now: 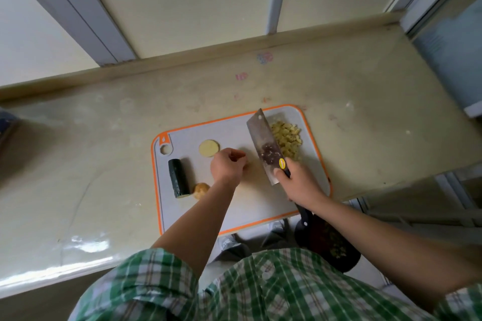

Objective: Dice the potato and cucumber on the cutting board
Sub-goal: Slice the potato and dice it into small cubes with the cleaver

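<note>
Right hand [300, 185] grips a cleaver [263, 143] whose blade hides part of the diced potato [287, 138]; left hand [228, 165] curled, contents unclear.

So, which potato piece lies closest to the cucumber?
The brownish stub right beside the cucumber's near end; the flat round slice and the dice pile lie farther off.

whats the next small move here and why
Probably the left hand should draw the round potato slice over to the cleaver, which the right hand grips by its handle over the cutting board. The slice lies whole beside those fingers, the diced pile sits beyond the blade, and the cucumber is not yet diced.
</note>
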`<action>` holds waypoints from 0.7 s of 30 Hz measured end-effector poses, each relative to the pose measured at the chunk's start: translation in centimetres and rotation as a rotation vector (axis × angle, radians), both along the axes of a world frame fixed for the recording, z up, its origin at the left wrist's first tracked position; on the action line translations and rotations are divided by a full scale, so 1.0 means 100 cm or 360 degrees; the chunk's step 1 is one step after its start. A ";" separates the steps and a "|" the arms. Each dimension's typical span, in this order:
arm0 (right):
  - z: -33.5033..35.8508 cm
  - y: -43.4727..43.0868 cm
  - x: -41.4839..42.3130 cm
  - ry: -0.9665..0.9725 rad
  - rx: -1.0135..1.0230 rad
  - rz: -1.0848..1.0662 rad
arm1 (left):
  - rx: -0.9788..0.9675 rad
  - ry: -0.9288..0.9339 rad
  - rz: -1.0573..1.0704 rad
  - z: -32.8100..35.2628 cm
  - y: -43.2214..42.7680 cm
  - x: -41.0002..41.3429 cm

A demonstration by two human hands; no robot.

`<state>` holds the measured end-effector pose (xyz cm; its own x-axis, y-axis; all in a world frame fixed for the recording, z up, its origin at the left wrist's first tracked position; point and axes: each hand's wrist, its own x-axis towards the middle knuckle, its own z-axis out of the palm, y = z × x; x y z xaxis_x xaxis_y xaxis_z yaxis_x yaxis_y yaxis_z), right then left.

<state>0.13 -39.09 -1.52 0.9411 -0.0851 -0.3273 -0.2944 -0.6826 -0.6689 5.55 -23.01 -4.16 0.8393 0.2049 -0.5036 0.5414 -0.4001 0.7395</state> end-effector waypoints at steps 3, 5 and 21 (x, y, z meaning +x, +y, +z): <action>-0.002 0.001 0.000 0.0020 -0.0026 0.0051 | 0.0454 -0.0177 -0.0322 0.001 0.006 -0.003; -0.004 0.002 0.000 0.0038 -0.0037 0.0070 | 0.0627 -0.0245 -0.0495 0.003 0.012 -0.005; 0.000 0.010 0.007 -0.0026 -0.0193 0.0234 | 0.0913 -0.0517 -0.0932 -0.004 0.009 0.004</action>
